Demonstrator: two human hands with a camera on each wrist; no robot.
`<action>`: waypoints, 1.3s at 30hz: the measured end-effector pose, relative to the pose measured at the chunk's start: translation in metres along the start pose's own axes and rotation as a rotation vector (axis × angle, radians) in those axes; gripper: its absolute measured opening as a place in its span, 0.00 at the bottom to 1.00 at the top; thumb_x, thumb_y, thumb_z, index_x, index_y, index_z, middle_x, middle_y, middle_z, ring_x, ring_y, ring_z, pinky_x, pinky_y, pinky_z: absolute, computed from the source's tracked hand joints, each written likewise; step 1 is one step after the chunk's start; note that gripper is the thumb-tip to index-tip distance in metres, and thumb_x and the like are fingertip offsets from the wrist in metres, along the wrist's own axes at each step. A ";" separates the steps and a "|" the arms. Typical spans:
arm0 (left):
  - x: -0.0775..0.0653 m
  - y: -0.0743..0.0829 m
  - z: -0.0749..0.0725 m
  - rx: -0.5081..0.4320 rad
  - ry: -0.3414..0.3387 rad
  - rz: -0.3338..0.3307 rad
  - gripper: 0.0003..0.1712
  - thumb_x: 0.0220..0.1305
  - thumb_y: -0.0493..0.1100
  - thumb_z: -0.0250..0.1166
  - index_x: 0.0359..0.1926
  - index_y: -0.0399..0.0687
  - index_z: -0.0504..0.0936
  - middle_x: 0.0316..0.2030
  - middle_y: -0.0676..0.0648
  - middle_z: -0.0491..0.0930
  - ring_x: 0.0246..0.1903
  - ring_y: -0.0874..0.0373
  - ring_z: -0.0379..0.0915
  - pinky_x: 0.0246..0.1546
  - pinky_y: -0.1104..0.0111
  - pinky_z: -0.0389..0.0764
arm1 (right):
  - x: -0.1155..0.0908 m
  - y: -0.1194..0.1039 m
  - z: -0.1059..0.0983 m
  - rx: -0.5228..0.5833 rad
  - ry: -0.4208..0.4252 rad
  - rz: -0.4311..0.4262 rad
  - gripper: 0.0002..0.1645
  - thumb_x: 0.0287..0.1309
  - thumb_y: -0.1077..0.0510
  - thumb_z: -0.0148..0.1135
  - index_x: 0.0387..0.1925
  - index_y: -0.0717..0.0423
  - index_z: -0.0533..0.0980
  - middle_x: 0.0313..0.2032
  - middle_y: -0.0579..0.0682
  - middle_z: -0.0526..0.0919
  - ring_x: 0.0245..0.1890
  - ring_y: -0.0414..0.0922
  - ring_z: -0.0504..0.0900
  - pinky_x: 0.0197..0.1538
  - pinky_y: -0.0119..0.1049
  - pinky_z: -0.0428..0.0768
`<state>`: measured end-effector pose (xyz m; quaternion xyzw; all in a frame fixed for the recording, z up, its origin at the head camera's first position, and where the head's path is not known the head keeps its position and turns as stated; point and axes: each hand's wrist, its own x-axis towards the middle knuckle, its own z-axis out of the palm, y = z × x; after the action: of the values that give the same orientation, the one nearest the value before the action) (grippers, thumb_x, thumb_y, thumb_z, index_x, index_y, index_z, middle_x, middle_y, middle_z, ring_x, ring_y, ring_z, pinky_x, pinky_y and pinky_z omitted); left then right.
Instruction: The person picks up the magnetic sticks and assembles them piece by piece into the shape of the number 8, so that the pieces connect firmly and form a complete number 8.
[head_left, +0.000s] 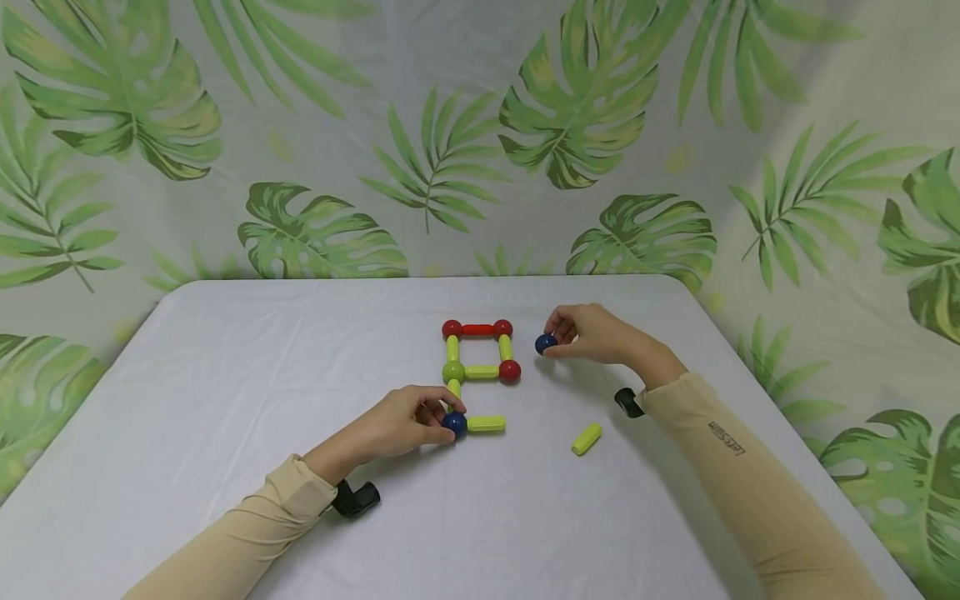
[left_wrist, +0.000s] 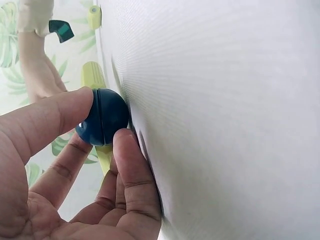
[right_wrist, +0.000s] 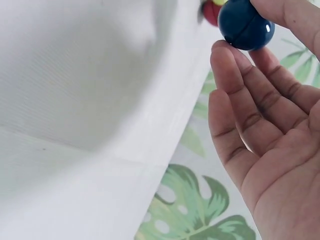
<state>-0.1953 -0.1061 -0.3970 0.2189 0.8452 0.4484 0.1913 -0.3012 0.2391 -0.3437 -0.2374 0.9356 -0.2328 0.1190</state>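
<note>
On the white table, red, green and blue balls joined by short rods form a square with a branch toward the front. My left hand (head_left: 408, 419) pinches the blue ball (head_left: 454, 424) at the branch's front corner, thumb and fingers around it. From that ball a yellow-green rod (head_left: 486, 424) points right, and another rod (head_left: 454, 388) runs back to the green ball (head_left: 453, 372). Right of the square, my right hand (head_left: 592, 333) holds a second blue ball (right_wrist: 246, 24) between thumb and fingertips, raised over the tabletop.
A loose yellow-green rod (head_left: 587, 438) lies on the table (head_left: 225, 375) to the front right. The square's back side is a red rod (head_left: 477, 330) between two red balls. A leaf-patterned cloth (head_left: 450, 125) hangs behind the table.
</note>
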 end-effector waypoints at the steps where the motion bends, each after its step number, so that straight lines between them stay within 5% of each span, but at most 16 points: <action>1: 0.000 0.000 0.000 -0.001 -0.001 -0.002 0.17 0.67 0.39 0.76 0.56 0.51 0.86 0.39 0.48 0.81 0.35 0.58 0.76 0.34 0.69 0.75 | -0.002 -0.001 0.001 -0.002 -0.005 -0.006 0.20 0.65 0.50 0.77 0.50 0.57 0.80 0.42 0.51 0.88 0.44 0.45 0.85 0.57 0.47 0.83; 19: 0.000 0.000 0.001 0.000 0.000 -0.009 0.17 0.67 0.39 0.76 0.56 0.51 0.86 0.40 0.47 0.82 0.36 0.58 0.77 0.36 0.68 0.76 | -0.032 -0.018 0.024 0.055 -0.124 -0.044 0.20 0.61 0.50 0.80 0.47 0.54 0.80 0.38 0.46 0.86 0.40 0.40 0.83 0.51 0.37 0.82; 39: 0.000 0.000 -0.001 0.005 -0.003 -0.015 0.18 0.67 0.40 0.76 0.56 0.51 0.86 0.40 0.47 0.82 0.37 0.57 0.77 0.38 0.66 0.77 | -0.041 -0.038 0.051 0.120 -0.206 -0.126 0.19 0.61 0.51 0.81 0.45 0.54 0.80 0.36 0.44 0.86 0.37 0.38 0.82 0.45 0.29 0.82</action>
<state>-0.1959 -0.1062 -0.3963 0.2138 0.8477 0.4444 0.1953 -0.2343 0.2101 -0.3643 -0.3106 0.8862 -0.2696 0.2134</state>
